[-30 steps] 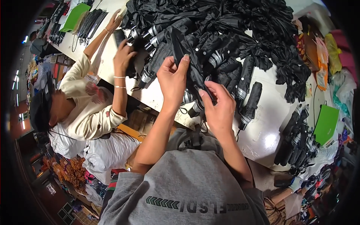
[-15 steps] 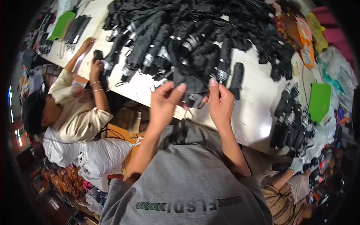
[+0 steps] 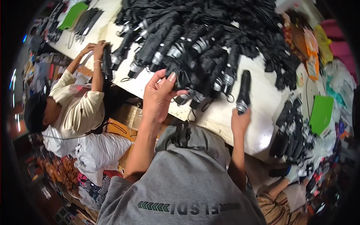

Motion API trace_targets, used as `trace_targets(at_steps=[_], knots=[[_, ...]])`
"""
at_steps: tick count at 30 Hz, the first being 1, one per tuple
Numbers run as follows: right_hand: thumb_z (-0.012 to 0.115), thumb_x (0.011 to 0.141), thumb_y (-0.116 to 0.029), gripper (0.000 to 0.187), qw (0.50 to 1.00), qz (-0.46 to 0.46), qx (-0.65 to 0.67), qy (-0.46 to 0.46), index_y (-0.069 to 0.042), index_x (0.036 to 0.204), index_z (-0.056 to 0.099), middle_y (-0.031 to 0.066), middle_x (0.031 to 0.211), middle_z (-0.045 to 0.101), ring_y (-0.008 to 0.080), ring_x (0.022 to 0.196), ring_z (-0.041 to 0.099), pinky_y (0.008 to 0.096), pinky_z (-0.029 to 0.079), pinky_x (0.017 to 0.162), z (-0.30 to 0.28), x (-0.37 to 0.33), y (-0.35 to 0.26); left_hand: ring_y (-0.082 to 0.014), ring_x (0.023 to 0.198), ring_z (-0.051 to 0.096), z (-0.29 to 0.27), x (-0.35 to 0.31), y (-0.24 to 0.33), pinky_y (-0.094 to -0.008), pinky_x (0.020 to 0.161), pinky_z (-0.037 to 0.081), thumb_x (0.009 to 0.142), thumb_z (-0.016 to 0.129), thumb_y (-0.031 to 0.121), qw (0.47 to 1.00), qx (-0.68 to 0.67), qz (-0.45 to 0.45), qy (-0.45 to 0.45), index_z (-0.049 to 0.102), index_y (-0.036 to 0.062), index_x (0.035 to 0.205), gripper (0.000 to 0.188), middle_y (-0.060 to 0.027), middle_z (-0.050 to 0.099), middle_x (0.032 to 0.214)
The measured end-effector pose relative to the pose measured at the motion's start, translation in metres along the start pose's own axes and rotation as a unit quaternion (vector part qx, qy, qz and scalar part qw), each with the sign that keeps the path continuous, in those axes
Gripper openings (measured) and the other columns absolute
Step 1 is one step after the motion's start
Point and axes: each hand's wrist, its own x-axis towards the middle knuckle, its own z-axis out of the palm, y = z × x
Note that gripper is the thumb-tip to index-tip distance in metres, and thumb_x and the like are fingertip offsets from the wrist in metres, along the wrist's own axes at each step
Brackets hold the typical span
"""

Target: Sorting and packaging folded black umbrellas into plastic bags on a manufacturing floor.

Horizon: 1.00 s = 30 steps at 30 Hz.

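At far left, a green box (image 3: 74,15) beside a row of slim black umbrellas (image 3: 90,23) on the white table (image 3: 258,112). Nearer, a co-worker (image 3: 82,108) in cream top and dark cap, both hands at a folded umbrella (image 3: 107,62); white sacks (image 3: 99,148) just below. Next, the left hand (image 3: 157,97), thumb and forefinger pinched on bunched black cloth (image 3: 180,77), other fingers partly spread; cannot tell where that cloth ends among the dark umbrellas behind. Beyond, a broad heap of black umbrellas (image 3: 165,41), many silver ends toward the near edge. Farther right, the right hand (image 3: 242,119), fingers curled closed at the silver end of a single umbrella (image 3: 245,84), apart from the heap, black end pointing away. At far right, a bundle of umbrellas (image 3: 290,129), then another green box (image 3: 321,114) and plastic bags (image 3: 312,60).
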Motion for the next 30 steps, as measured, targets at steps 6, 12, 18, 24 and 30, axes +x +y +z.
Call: trace_targets(at_steps=[6,12,18,24,30], knots=[[0.077,0.084,-0.018,0.039,0.982,-0.136,0.102,-0.086,0.004,0.110,0.058,0.0149,0.091,0.065,0.0239,0.073,0.058,0.0375,0.050,0.070,-0.065,-0.061,-0.056,-0.0170,0.077,0.069,0.018,0.020,0.030,-0.0317,0.076,0.062,0.100,0.065,0.008,0.991,-0.047,0.106,0.064,0.060,0.0005,0.113,0.016,-0.0109,0.071,0.097],[0.082,0.079,-0.015,0.054,0.911,-0.366,0.123,-0.146,0.007,0.123,0.058,0.0203,0.104,0.070,0.0321,0.082,0.067,0.0395,0.055,0.078,-0.075,-0.087,-0.089,-0.0166,0.075,0.069,0.032,0.021,0.043,-0.0252,0.071,0.059,0.102,0.063,0.011,0.990,-0.037,0.115,0.067,0.059,0.0025,0.109,0.012,-0.0075,0.071,0.093],[0.082,0.079,-0.014,0.061,0.913,-0.366,0.115,-0.135,0.010,0.128,0.056,0.0216,0.109,0.070,0.0349,0.090,0.069,0.0411,0.055,0.085,-0.065,-0.077,-0.091,-0.0183,0.081,0.072,0.029,0.018,0.042,-0.0235,0.069,0.056,0.101,0.066,0.017,0.985,-0.089,0.148,-0.018,0.059,0.0024,0.108,0.017,-0.0074,0.071,0.094],[0.078,0.083,-0.015,0.056,0.889,-0.356,0.183,-0.222,0.009,0.128,0.056,0.0209,0.106,0.070,0.0280,0.075,0.067,0.0336,0.055,0.068,-0.054,-0.074,-0.095,-0.0251,0.104,0.072,-0.009,0.029,0.043,-0.0303,0.082,0.058,0.093,0.076,0.020,0.983,0.069,0.123,-0.121,0.058,-0.0004,0.121,0.039,-0.0130,0.070,0.108],[0.061,0.099,-0.015,0.036,0.621,-0.033,0.518,-0.588,0.006,0.127,0.056,0.0141,0.102,0.071,0.0162,0.063,0.060,0.0234,0.045,0.052,-0.042,-0.077,-0.120,-0.0343,0.113,0.068,-0.006,0.005,0.024,-0.0432,0.099,0.052,0.086,0.080,0.025,0.953,-0.021,0.031,-0.302,0.050,-0.0032,0.136,0.065,-0.0219,0.067,0.121]])
